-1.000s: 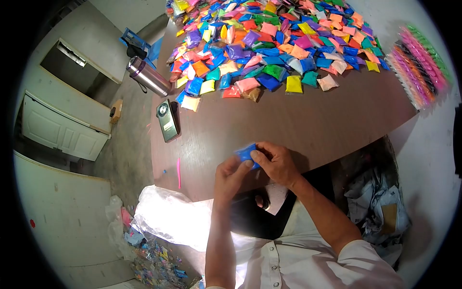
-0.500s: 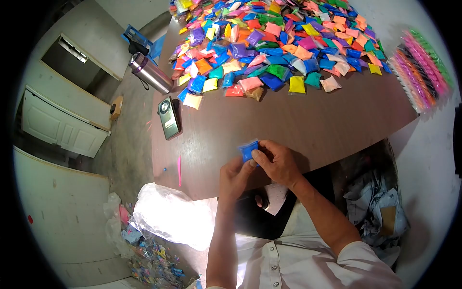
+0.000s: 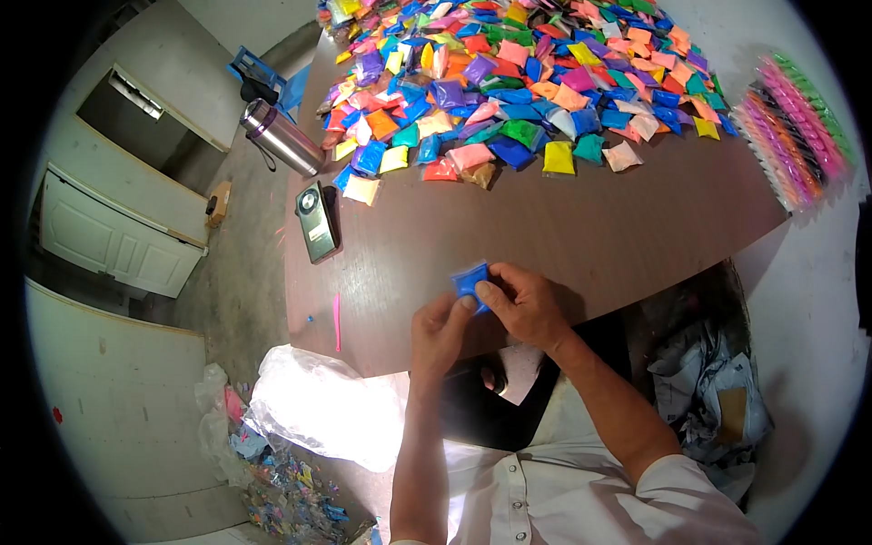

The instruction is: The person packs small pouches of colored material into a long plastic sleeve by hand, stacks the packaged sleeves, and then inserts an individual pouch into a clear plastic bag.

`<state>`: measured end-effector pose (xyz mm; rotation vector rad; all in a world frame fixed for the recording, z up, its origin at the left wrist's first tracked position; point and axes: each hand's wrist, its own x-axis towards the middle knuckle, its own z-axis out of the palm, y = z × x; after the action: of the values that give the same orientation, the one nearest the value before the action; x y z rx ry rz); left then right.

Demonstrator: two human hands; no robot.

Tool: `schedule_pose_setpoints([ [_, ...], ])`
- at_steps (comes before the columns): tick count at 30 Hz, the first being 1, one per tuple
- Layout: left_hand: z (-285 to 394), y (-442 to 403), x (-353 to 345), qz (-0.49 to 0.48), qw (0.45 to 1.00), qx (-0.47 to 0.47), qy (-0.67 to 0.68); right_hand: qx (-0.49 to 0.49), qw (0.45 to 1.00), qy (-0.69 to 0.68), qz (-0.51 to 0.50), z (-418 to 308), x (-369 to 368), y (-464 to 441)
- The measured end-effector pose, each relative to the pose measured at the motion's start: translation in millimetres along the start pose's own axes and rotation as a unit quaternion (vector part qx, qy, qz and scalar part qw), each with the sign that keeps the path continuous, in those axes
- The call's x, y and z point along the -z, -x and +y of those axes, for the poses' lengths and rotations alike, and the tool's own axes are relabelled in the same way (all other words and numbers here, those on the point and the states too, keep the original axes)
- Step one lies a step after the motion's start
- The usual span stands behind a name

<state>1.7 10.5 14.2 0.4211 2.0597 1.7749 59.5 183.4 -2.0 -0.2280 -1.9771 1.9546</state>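
A small blue clay packet (image 3: 470, 277) in clear film is pinched between my two hands above the near part of the table. My left hand (image 3: 441, 331) grips its lower left side, thumb on top. My right hand (image 3: 525, 307) holds its right edge between thumb and bent fingers. The undersides of the fingers are hidden. To the left on the tabletop lie a thin pink plastic tool (image 3: 338, 322) and a tiny blue bit (image 3: 310, 319).
A big heap of coloured packets (image 3: 509, 100) covers the far table (image 3: 409, 236). A phone (image 3: 317, 223) and a steel flask (image 3: 283, 138) stand at the left edge, bundled colourful strips (image 3: 792, 136) at the right. A white plastic bag (image 3: 318, 400) hangs by the near left edge.
My left thumb has shifted slightly up onto the packet, and the hand has moved a little left. The packet stays in nearly the same place.
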Motion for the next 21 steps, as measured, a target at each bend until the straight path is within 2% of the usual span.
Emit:
schedule_pose_setpoints([
  [6,-1,1,0,0.001,1.0,-0.008,0.015,0.015,0.999,0.043,-0.001,-3,1,1],
  [9,7,2,0,0.009,1.0,0.001,0.01,-0.023,0.999,-0.041,-0.002,-1,1,2],
  [11,8,1,0,0.019,1.0,-0.003,0.012,-0.012,0.999,0.031,-0.023,-5,3,2],
  [14,7,1,-1,0.021,1.0,0.005,0.018,-0.006,0.999,0.026,-0.033,-7,3,2],
  [18,-1,-1,-2,0.024,0.996,-0.038,0.08,0.008,0.996,0.076,-0.036,-11,1,2],
  [20,-6,-3,-1,0.021,0.994,-0.048,0.097,0.067,0.994,0.082,-0.031,-6,0,2],
  [21,-7,-3,-1,0.019,0.994,-0.045,0.1,0.067,0.994,0.082,-0.031,-6,0,2],
])
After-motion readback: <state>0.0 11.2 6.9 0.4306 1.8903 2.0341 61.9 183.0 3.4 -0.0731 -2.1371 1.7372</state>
